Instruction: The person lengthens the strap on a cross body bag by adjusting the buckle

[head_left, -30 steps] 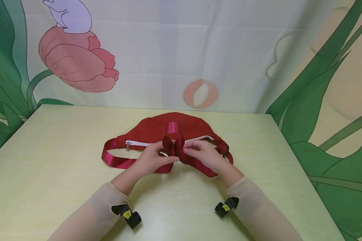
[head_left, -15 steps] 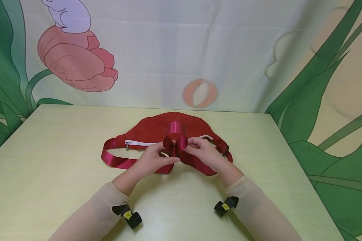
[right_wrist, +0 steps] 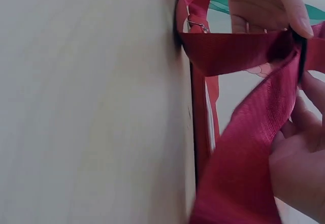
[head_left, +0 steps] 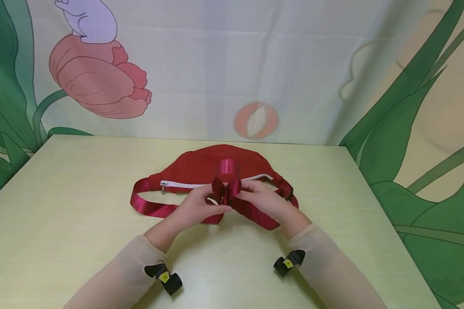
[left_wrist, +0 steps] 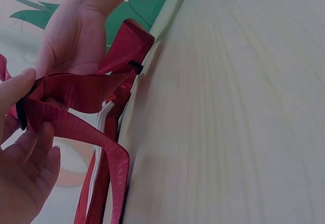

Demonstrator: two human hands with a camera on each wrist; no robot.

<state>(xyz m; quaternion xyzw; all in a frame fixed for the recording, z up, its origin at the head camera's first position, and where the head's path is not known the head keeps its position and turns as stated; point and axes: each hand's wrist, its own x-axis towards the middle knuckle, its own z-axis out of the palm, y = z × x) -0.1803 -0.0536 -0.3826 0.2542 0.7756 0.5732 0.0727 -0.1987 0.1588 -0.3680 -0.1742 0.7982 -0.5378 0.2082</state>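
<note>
A red waist bag [head_left: 224, 159] lies on the table, its dark red strap [head_left: 255, 214] raised toward me in the middle. My left hand [head_left: 197, 206] pinches a black slider buckle [left_wrist: 21, 113] on the strap, thumb on its edge. The strap runs through this buckle and stands up in a loop [head_left: 227, 167] above it. Just to the right, my right hand [head_left: 264, 199] pinches the strap beside the buckle, with its fingertips partly behind the webbing. The right wrist view shows the buckle [right_wrist: 301, 56] edge-on between both hands.
The bag's white zipper [head_left: 178, 185] faces the front, its puller hanging at the left. Another black fitting [left_wrist: 136, 67] sits on the strap near the bag's right end. A pale wooden table [head_left: 81, 249] lies beneath, with a printed curtain [head_left: 313, 77] behind it.
Both hands and the strap loop have shifted slightly toward me, the loop also a little to the right. The right fingertips have slipped farther behind the strap. The bag stays put.
</note>
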